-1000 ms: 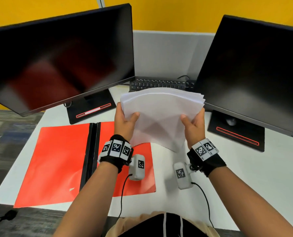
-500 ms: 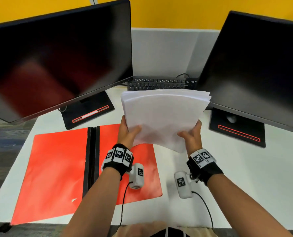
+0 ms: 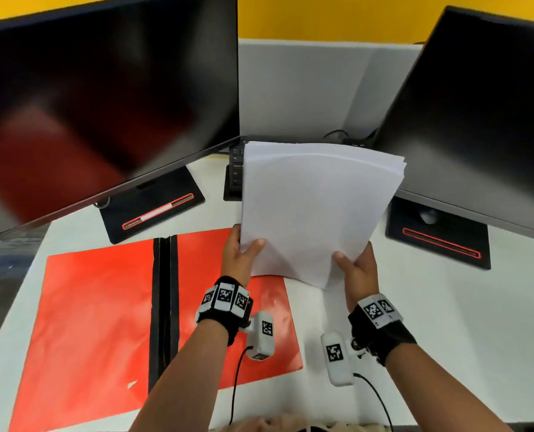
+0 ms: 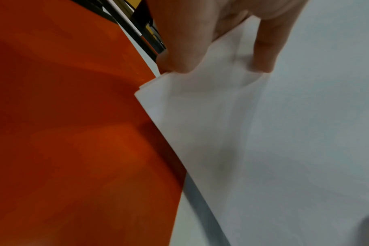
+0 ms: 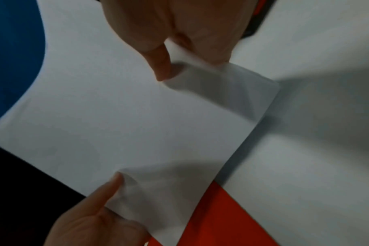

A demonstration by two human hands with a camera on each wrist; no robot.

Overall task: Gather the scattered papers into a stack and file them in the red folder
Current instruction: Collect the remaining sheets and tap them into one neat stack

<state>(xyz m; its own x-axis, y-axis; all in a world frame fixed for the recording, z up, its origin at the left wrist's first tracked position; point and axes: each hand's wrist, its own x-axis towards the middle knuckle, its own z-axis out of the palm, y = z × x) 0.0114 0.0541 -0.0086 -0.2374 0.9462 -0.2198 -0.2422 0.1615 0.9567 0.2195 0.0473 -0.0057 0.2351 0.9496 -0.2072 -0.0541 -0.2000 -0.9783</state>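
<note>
Head view: a person holds a stack of white papers [image 3: 315,207] nearly upright above a white desk [image 3: 446,322], the left hand [image 3: 239,260] pinching its lower left edge with the thumb on the front sheet, the right hand [image 3: 357,269] pinching its lower right edge the same way. The stack's bottom corner hangs just over the right flap of the red folder [image 3: 87,322], which lies open and flat on the desk with its black spine [image 3: 164,307] running down the middle. Two dark monitors [image 3: 103,98] stand at the back on black bases, and a black keyboard [image 3: 234,173] shows partly behind the papers. Both wrists carry black bands with coded markers and small white cameras.

Left wrist view: the fingers [image 4: 267,50] of the left hand curl round the papers' [image 4: 200,116] edge, where the sheets' corners are slightly staggered; the folder's red surface [image 4: 63,133] fills the left of the frame beneath.

Right wrist view: the right hand [image 5: 179,33] grips the stack [image 5: 116,116] between thumb and fingers, and the left hand [image 5: 91,221] holds the opposite edge, creasing the sheet slightly. A corner of the red folder [image 5: 221,216] lies below.
</note>
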